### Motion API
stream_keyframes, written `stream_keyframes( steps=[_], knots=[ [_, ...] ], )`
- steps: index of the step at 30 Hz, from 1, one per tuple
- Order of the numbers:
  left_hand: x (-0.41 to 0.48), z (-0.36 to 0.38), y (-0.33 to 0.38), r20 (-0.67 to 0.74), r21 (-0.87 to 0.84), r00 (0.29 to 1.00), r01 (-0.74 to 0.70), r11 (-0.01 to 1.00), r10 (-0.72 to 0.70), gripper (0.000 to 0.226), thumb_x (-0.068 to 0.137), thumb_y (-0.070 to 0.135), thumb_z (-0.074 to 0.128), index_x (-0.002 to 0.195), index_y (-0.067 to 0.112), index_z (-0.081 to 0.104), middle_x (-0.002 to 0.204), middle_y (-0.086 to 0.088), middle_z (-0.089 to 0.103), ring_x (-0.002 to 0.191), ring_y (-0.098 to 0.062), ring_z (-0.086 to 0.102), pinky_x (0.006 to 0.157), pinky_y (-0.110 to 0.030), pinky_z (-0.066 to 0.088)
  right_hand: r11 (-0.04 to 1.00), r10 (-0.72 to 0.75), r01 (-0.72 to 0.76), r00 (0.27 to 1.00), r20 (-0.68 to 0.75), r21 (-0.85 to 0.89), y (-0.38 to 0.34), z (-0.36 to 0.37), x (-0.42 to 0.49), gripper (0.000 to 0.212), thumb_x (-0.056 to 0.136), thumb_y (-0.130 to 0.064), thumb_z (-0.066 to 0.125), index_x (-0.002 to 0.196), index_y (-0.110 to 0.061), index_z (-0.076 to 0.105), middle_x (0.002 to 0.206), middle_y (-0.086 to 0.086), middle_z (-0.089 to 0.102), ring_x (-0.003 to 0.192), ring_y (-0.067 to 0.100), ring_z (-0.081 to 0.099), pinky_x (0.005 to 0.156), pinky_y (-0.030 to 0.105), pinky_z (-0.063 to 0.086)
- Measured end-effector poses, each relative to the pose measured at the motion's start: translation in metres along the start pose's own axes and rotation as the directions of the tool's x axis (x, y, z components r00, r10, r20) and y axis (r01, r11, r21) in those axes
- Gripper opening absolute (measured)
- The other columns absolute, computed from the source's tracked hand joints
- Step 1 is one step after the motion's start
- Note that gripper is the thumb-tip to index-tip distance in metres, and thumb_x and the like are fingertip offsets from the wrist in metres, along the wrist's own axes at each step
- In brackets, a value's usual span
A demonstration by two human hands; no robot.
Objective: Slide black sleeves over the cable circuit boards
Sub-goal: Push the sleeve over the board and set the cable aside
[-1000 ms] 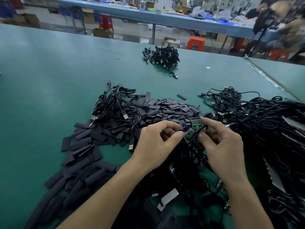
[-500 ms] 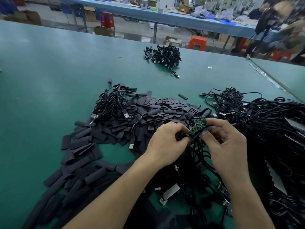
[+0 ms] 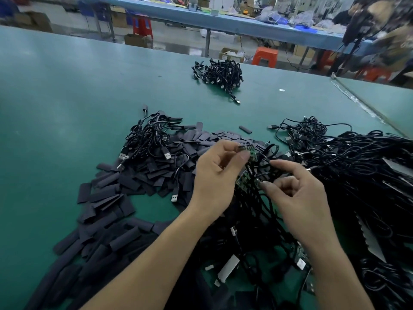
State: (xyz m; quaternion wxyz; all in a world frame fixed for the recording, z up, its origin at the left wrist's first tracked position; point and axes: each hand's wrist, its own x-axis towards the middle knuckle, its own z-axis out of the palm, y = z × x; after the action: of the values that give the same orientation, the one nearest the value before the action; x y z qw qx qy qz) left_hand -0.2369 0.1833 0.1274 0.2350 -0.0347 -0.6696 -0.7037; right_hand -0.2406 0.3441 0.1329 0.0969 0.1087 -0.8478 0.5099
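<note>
My left hand (image 3: pixel 214 177) pinches a small green circuit board (image 3: pixel 251 153) between thumb and fingers, raised above the pile. A second green board (image 3: pixel 242 182) hangs just below it among black cables. My right hand (image 3: pixel 295 193) pinches black cables (image 3: pixel 263 175) beside the boards, fingers curled. A wide heap of flat black sleeves (image 3: pixel 138 184) lies on the green table to the left of my hands and runs toward the near left corner.
A big tangle of black cables (image 3: pixel 357 175) fills the right side. A smaller bundle with USB plugs (image 3: pixel 152 139) lies behind the sleeves, another bundle (image 3: pixel 220 73) far back. The green table (image 3: pixel 55 104) ends at a right-hand seam (image 3: pixel 362 104). Benches and orange stools stand beyond.
My left hand has lifted the green board up and to the left. My right hand has drawn back to the right, taking hold of the cables.
</note>
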Motion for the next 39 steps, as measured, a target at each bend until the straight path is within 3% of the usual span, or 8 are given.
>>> stream_keyframes(
  steps=[7, 11, 14, 20, 23, 27, 33, 39],
  knots=[
    [0.011, -0.006, 0.042, -0.186, -0.226, 0.969, -0.205, 0.952, 0.164, 0.015, 0.102, 0.007, 0.052, 0.095, 0.02, 0.054, 0.09, -0.004, 0.072, 0.066, -0.022, 0.073, 0.068, -0.033, 0.061, 0.938, 0.155, -0.215, 0.962, -0.225, -0.272, 0.0, -0.011, -0.001, 0.02, 0.088, -0.013, 0.06, 0.073, -0.024, 0.068, 0.057, -0.006, 0.061, 0.047, 0.005, 0.052, 0.042, 0.016, 0.035],
    [0.013, -0.003, 0.052, -0.043, -0.155, 0.986, -0.165, 0.974, 0.16, 0.013, 0.1, 0.007, 0.056, 0.094, 0.018, 0.056, 0.092, -0.011, 0.073, 0.069, -0.019, 0.075, 0.066, -0.034, 0.063, 0.989, -0.14, 0.127, 0.966, -0.218, -0.074, -0.023, 0.002, -0.003, 0.024, 0.09, -0.018, 0.058, 0.103, -0.038, 0.065, 0.098, -0.011, 0.056, 0.081, 0.0, 0.055, 0.069, 0.013, 0.044],
    [0.013, 0.0, 0.052, -0.017, -0.26, 0.995, -0.103, 0.96, 0.102, 0.015, 0.099, 0.004, 0.056, 0.092, 0.017, 0.056, 0.089, -0.012, 0.073, 0.073, -0.021, 0.075, 0.071, -0.034, 0.062, 0.965, -0.245, 0.239, 0.969, -0.041, -0.112, -0.033, 0.016, -0.01, 0.033, 0.087, -0.041, 0.06, 0.119, -0.033, 0.065, 0.116, -0.016, 0.056, 0.114, 0.009, 0.051, 0.097, 0.038, 0.046],
    [0.015, -0.004, 0.062, 0.261, -0.534, 0.964, 0.105, 0.839, 0.046, 0.004, 0.094, 0.009, 0.059, 0.096, 0.011, 0.057, 0.095, -0.012, 0.075, 0.084, -0.028, 0.074, 0.078, -0.039, 0.062, 0.949, -0.311, 0.302, 0.945, -0.099, -0.093, -0.044, 0.029, -0.007, 0.023, 0.088, -0.056, 0.062, 0.091, -0.036, 0.07, 0.092, -0.018, 0.065, 0.092, 0.009, 0.058, 0.083, 0.04, 0.047],
    [0.023, -0.014, 0.059, 0.211, -0.254, 0.974, -0.03, 0.967, 0.086, 0.023, 0.088, 0.015, 0.069, 0.11, 0.018, 0.062, 0.108, -0.001, 0.075, 0.104, -0.017, 0.07, 0.093, -0.037, 0.056, 0.952, -0.243, 0.27, 0.952, -0.184, 0.141, -0.042, 0.022, 0.001, 0.008, 0.094, -0.038, 0.063, 0.094, -0.037, 0.071, 0.082, -0.01, 0.068, 0.072, 0.004, 0.06, 0.064, 0.012, 0.044],
    [0.021, -0.03, 0.034, 0.364, 0.338, 0.919, 0.023, 0.941, -0.153, 0.058, 0.079, 0.04, 0.083, 0.131, 0.037, 0.056, 0.133, 0.017, 0.061, 0.121, 0.0, 0.055, 0.105, -0.031, 0.045, 0.917, -0.121, 0.238, 0.931, -0.344, 0.321, -0.053, 0.01, 0.011, 0.015, 0.097, -0.03, 0.062, 0.094, -0.034, 0.076, 0.073, -0.013, 0.067, 0.064, -0.002, 0.053, 0.057, 0.009, 0.041],
    [0.006, -0.002, -0.005, 0.364, 0.423, 0.903, 0.058, 0.904, -0.229, 0.016, 0.095, 0.04, 0.066, 0.092, 0.024, 0.069, 0.07, 0.011, 0.063, 0.06, -0.008, 0.054, 0.062, -0.03, 0.049, 0.934, -0.275, 0.342, 0.877, -0.393, 0.108, -0.077, -0.001, 0.031, 0.025, 0.098, -0.035, 0.06, 0.079, -0.025, 0.073, 0.053, -0.009, 0.055, 0.049, 0.006, 0.043, 0.051, 0.017, 0.031],
    [-0.001, 0.017, -0.024, 0.495, 0.522, 0.798, 0.043, 0.852, -0.344, 0.025, 0.092, 0.045, 0.067, 0.106, 0.024, 0.069, 0.094, 0.009, 0.071, 0.088, -0.005, 0.065, 0.082, -0.032, 0.055, 0.935, -0.305, 0.351, 0.86, -0.409, 0.042, -0.093, 0.004, 0.04, 0.017, 0.098, -0.034, 0.058, 0.085, -0.041, 0.065, 0.078, -0.004, 0.071, 0.072, 0.017, 0.066, 0.063, 0.036, 0.054]
  ],
)
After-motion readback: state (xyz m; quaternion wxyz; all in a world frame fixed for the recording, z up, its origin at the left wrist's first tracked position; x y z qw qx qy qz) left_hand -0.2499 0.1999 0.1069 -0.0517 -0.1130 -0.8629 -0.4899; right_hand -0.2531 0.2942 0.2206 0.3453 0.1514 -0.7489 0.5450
